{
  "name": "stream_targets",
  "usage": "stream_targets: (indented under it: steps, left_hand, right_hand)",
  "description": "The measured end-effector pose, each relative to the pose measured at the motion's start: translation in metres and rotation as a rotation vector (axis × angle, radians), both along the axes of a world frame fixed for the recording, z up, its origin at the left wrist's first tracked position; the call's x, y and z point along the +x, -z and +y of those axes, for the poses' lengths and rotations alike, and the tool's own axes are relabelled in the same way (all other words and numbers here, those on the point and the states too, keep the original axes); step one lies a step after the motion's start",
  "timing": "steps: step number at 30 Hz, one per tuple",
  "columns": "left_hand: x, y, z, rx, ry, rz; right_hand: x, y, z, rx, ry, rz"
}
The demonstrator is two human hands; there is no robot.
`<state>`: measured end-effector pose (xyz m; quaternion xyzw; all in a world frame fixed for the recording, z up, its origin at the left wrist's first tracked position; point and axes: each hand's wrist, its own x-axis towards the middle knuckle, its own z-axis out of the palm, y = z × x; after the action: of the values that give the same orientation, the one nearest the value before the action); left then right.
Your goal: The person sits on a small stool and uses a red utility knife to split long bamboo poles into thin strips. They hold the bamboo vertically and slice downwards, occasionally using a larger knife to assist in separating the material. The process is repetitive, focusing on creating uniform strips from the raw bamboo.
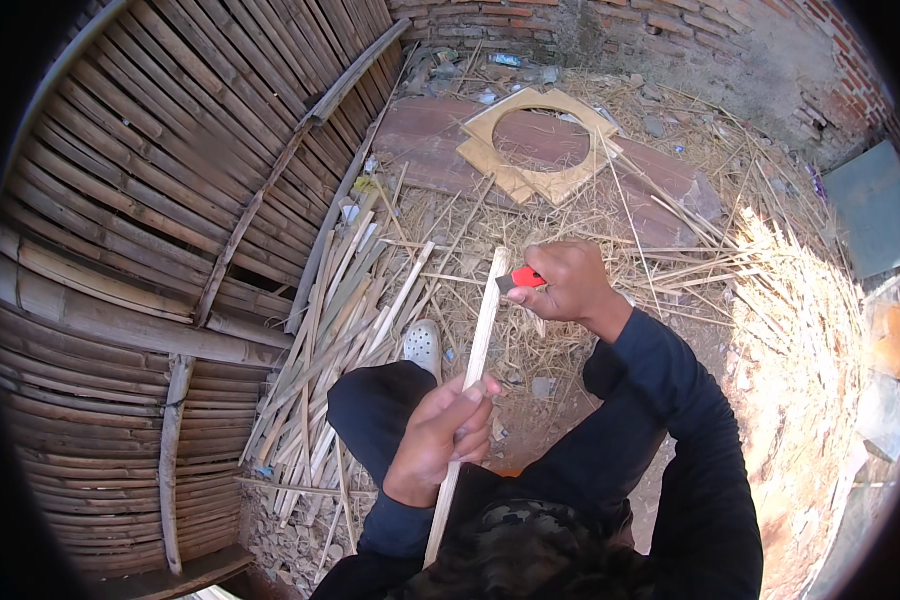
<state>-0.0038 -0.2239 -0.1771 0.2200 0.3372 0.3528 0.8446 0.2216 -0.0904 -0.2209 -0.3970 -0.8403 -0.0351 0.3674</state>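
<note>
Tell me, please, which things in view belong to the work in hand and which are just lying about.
In use:
pale strip, gripped in the left hand
red-handled blade, in the right hand, at the strip's edge

Apparently lying about:
heap of loose strips, though possibly related stock
board with a round hole
reddish-brown panel

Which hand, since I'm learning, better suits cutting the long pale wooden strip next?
Likely the right hand: it holds a red, grey-bladed cutter near the strip; the left hand grips it lower down.
</note>
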Motion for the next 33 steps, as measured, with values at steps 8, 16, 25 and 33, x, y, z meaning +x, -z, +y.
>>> stream_targets:
  steps: [8,16,25,33]
  left_hand:
    - [0.007,0.002,-0.008,0.156,-0.028,0.320]
    - [0.003,0.025,0.001,0.047,0.026,0.243]
    - [-0.019,0.025,-0.001,0.009,-0.057,0.090]
    - [-0.016,0.012,0.005,0.081,-0.064,0.133]
  right_hand:
    - [-0.003,0.007,0.005,0.032,0.042,-0.084]
    - [0.010,0.044,0.060,-0.246,0.502,-0.247]
    - [0.004,0.010,0.059,-0.334,0.268,0.148]
    - [-0.034,-0.007,0.003,-0.061,-0.048,0.054]
